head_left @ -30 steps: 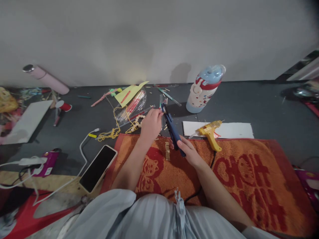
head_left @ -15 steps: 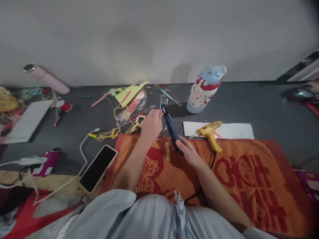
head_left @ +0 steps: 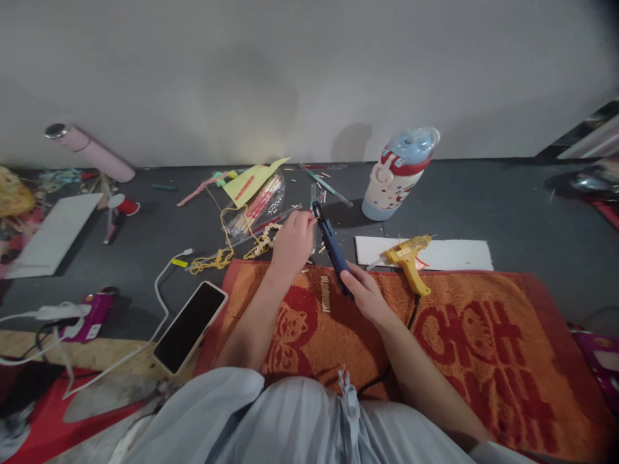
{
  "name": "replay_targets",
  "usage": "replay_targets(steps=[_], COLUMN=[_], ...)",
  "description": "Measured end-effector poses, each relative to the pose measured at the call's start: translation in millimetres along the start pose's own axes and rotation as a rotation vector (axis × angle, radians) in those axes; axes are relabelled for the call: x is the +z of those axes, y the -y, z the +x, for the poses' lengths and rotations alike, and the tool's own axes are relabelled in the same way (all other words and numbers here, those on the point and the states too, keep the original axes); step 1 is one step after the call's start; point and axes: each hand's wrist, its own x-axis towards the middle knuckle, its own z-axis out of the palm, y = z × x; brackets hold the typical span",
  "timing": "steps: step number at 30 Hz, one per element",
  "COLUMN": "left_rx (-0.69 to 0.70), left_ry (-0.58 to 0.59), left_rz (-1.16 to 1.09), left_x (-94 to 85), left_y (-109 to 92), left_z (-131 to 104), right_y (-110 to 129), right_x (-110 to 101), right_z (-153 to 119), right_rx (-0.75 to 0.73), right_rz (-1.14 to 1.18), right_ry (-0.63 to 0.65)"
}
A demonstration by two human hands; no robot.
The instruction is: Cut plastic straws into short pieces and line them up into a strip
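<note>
My right hand (head_left: 362, 289) is closed round the handles of a dark blue cutting tool (head_left: 333, 250), which looks like pliers and slants up and left. At the tool's head, my left hand (head_left: 294, 237) is pinched; a small reddish tip shows at its fingertips, too small to name. Below the tool, a short column of small pale stick pieces (head_left: 325, 294) lies on the orange towel (head_left: 483, 335). More pale bits are scattered on the dark table (head_left: 280, 258) around the tool's head.
A yellow glue gun (head_left: 409, 258) rests on a white board (head_left: 461, 254). Behind it stands a patterned bottle (head_left: 397, 177). To the left are a plastic bag of sticks (head_left: 258, 206), yellow string (head_left: 213, 259), a phone (head_left: 191, 327) with a white cable, and a pink flask (head_left: 97, 153).
The blue tool has shifted very slightly in my right hand's grip. Otherwise both hands hold nearly the same places.
</note>
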Motion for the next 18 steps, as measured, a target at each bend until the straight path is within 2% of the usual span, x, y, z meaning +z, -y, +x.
replay_targets(steps=[3,13,18], left_rx=[-0.003,-0.133,-0.143], left_ry=[0.021,0.058,0.078], left_rz=[0.015,-0.043,-0.034], left_x=[-0.8,-6.5,-10.9], left_y=[-0.2,-7.4,-10.4], left_z=[0.5,1.8,2.4], right_y=[-1.2,2.3,4.7], right_x=[0.6,0.7,0.1], right_z=[-0.1,-1.1,-1.8], right_rx=[0.018,-0.028,-0.042], right_rz=[-0.003,0.010,0.001], right_ry=[0.004,0.071,0.099])
